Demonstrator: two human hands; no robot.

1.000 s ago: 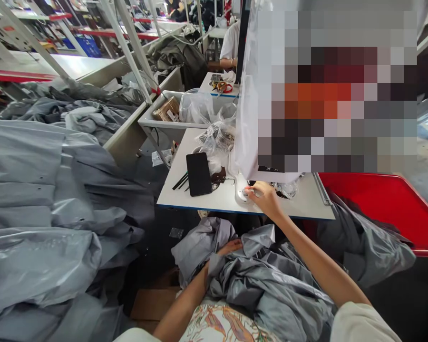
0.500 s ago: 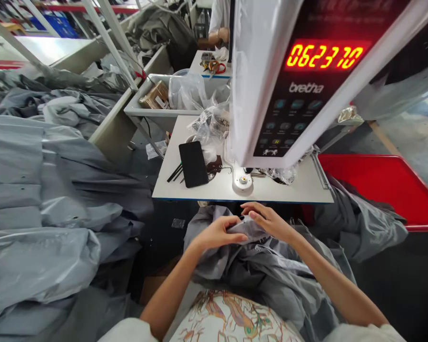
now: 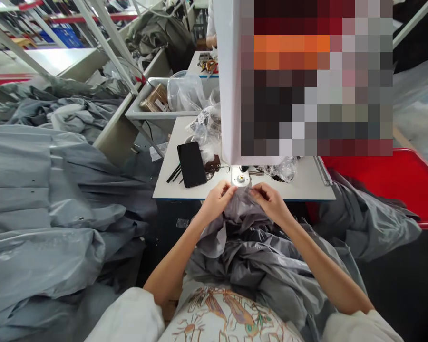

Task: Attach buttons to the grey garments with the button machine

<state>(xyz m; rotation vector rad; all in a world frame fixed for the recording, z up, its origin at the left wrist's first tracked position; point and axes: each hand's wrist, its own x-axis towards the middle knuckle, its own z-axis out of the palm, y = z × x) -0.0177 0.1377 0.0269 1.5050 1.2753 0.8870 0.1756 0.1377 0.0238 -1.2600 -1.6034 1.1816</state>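
Heaps of grey fabric (image 3: 32, 190) are piled along the left side of the work position, and a red tray (image 3: 388, 178) is set to the right, with a further length of the fabric lying against its near edge. Ahead stands a white worktable (image 3: 174, 183); a white machine housing (image 3: 228, 80) rises from it, its upper part obscured by blurring. Beyond the table, a white tub (image 3: 144, 113) holds a cardboard packet (image 3: 153, 99) and a clear plastic bag (image 3: 185, 92). A black phone (image 3: 191, 164) lies face up on the table, beside thin black rods (image 3: 173, 174). A bunch of grey cloth (image 3: 249, 251) is gathered on the person's lap and raised towards the table's near edge. It is pinched at its top by the left hand (image 3: 216, 202) and the right hand (image 3: 271, 204), which are held close together, neither open. Both sets of fingers are closed on the cloth, just short of a round metal fitting (image 3: 240, 178) on the table.
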